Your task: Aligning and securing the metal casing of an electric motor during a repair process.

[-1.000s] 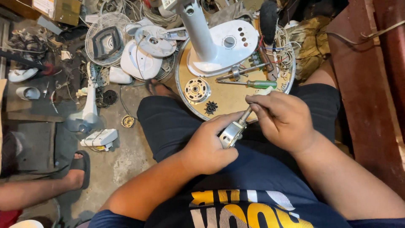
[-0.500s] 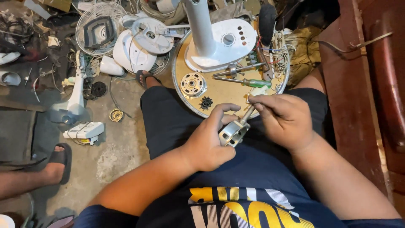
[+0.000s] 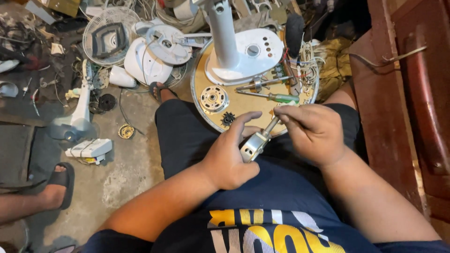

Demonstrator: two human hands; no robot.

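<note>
Far left, bottom: another person's sandalled foot (image 3: 55,187) on the concrete floor (image 3: 126,182). Above it, a white fan stand piece (image 3: 82,105) lying flat, with a small white switch box (image 3: 90,149) just beside its lower end. Near these, a small round brass-coloured part (image 3: 126,131) on the floor. Top left: wire fan guard (image 3: 108,35) among white plastic housings (image 3: 145,58).

Centre: left hand (image 3: 229,157) curled around a small grey metal part (image 3: 253,146), thumb and palm gripping it, index finger stretched out above it. Part held over the lap, just in front of the round fan base (image 3: 206,77). A thin metal shaft runs from the part up to the right hand.

On the base: white pedestal column (image 3: 225,37) upright, a silver round bearing plate (image 3: 213,99), a small black gear (image 3: 228,119) close to the left index finger, a green-handled screwdriver (image 3: 276,97) lying flat, bundled wires (image 3: 307,61) at the far rim.

Right of centre: right hand (image 3: 314,133) closed, fingers pinched on the upper end of the shaft; exact tool inside the grip not distinguishable. Hands near each other, joined by part and shaft.

Far right: dark red-brown wooden furniture (image 3: 398,93), with a loose wire across its top.
</note>
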